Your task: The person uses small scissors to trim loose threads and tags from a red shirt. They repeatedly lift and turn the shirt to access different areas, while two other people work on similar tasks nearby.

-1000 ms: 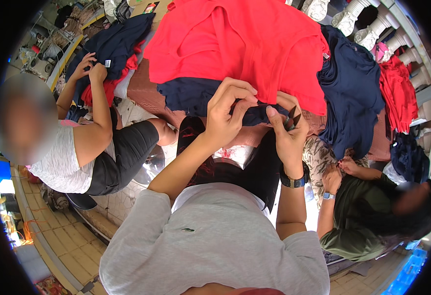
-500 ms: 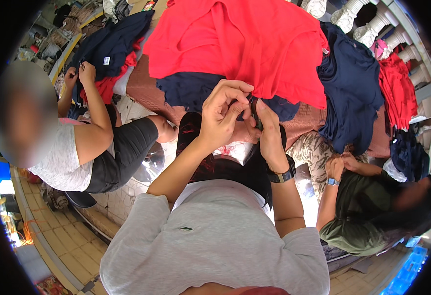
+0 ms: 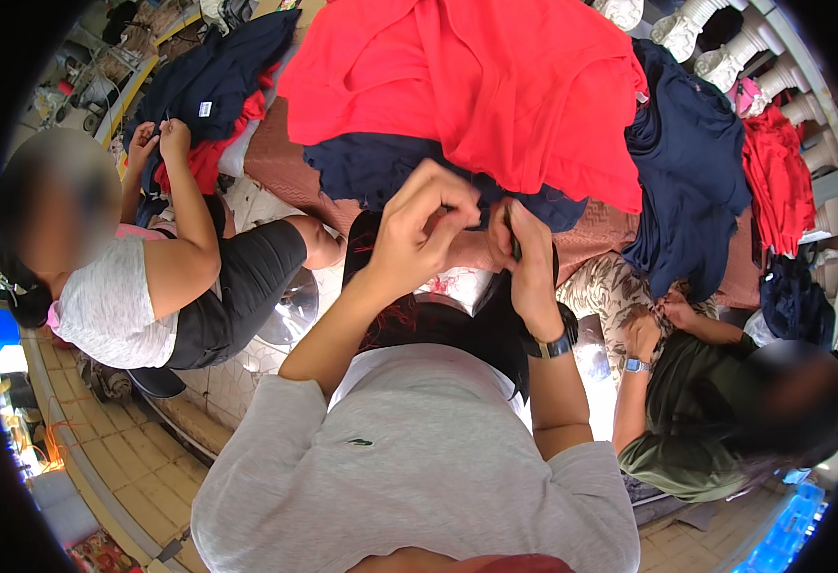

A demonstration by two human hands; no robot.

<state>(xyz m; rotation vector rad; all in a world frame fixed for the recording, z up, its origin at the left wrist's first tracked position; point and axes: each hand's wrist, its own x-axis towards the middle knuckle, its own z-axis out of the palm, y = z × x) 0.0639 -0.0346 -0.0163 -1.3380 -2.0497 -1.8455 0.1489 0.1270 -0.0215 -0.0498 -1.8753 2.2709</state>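
Note:
My left hand is raised in front of me, its fingertips pinched together at the edge of a dark navy garment. My right hand, with a dark watch on the wrist, sits close beside it and grips a fold of dark cloth that hangs down to my lap. The fingertips of both hands nearly touch. The navy garment lies on a brown table, partly under a large red garment.
A seated person in a white top on my left handles navy and red clothes. Another person in a green top sits at my right. More navy garments and red ones hang at the right.
My right hand has moved left and come close to my left hand. The person on the left has lifted their hands higher onto the clothes.

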